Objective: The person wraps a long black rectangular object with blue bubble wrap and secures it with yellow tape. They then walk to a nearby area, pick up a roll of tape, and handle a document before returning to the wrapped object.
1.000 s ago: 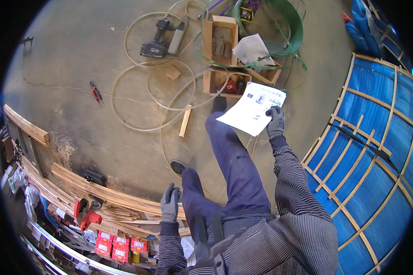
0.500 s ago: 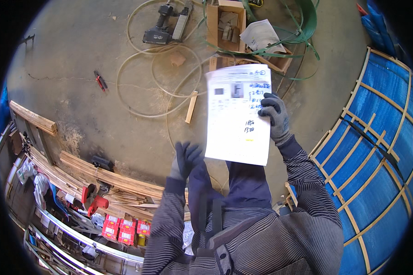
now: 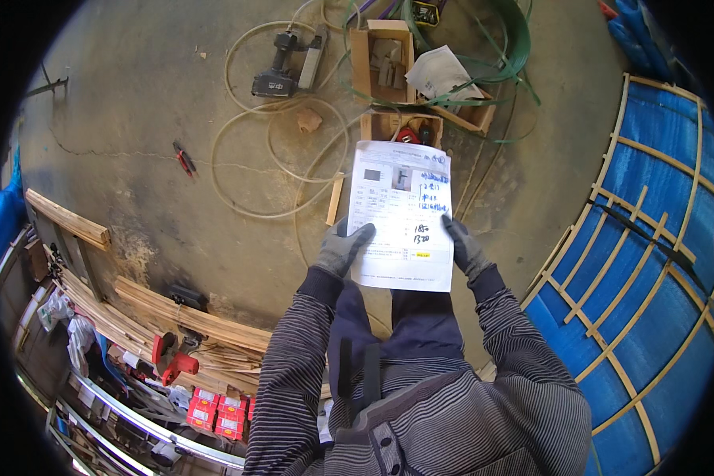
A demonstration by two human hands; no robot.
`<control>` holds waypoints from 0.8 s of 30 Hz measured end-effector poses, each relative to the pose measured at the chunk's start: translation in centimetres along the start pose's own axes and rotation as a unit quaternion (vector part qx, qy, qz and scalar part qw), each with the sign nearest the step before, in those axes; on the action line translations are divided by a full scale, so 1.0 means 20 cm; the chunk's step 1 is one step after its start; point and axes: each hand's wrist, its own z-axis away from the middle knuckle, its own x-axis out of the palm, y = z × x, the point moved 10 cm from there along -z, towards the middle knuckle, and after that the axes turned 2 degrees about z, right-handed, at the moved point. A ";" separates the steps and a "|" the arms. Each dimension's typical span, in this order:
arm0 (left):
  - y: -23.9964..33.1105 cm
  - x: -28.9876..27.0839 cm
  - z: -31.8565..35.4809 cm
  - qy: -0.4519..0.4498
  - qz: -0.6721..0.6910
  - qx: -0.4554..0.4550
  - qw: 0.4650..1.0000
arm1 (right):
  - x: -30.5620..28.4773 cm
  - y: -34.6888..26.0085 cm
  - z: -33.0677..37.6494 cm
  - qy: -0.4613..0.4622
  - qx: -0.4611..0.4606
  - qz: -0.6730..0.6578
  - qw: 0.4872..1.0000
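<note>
A white paper sheaf (image 3: 397, 246) with printing and handwriting faces up in front of me, above my knees. My left hand (image 3: 344, 247), in a grey work glove, grips its left edge with the thumb on top. On the opposite edge, my right hand (image 3: 466, 251) in a matching glove holds the paper with its thumb over the front. The remaining fingers of both hands are mostly hidden behind or beside the sheets.
Ahead on the concrete lie a nail gun (image 3: 278, 73), coiled hose (image 3: 214, 143), pliers (image 3: 184, 159) and wooden boxes (image 3: 359, 63) with green strapping (image 3: 518, 47). Timber strips (image 3: 190, 313) and red boxes (image 3: 230, 417) are at left; a wood-framed blue-sheeted stack (image 3: 650, 190) stands right.
My left hand has come up from beside the paper and taken hold of its left edge. The paper has moved slightly lower and left, with my right hand still on it.
</note>
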 end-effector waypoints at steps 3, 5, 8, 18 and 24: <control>-0.05 0.02 -0.08 -0.019 -0.079 0.001 0.997 | 0.16 0.19 0.14 -0.029 0.193 -0.317 0.928; -0.12 -0.05 -0.13 0.037 -0.173 0.015 0.984 | 0.09 0.29 0.14 0.107 0.224 -0.355 0.901; -0.32 -0.22 -0.16 0.069 -0.144 -0.004 0.987 | 0.00 0.54 0.01 0.269 0.233 -0.418 0.836; -1.09 -0.80 0.35 0.209 0.021 -0.184 0.960 | 0.13 1.17 -0.78 0.433 0.302 -0.348 0.775; -1.23 -0.64 0.54 0.229 0.133 -0.229 0.937 | 0.63 1.35 -1.18 0.169 0.333 -0.539 0.755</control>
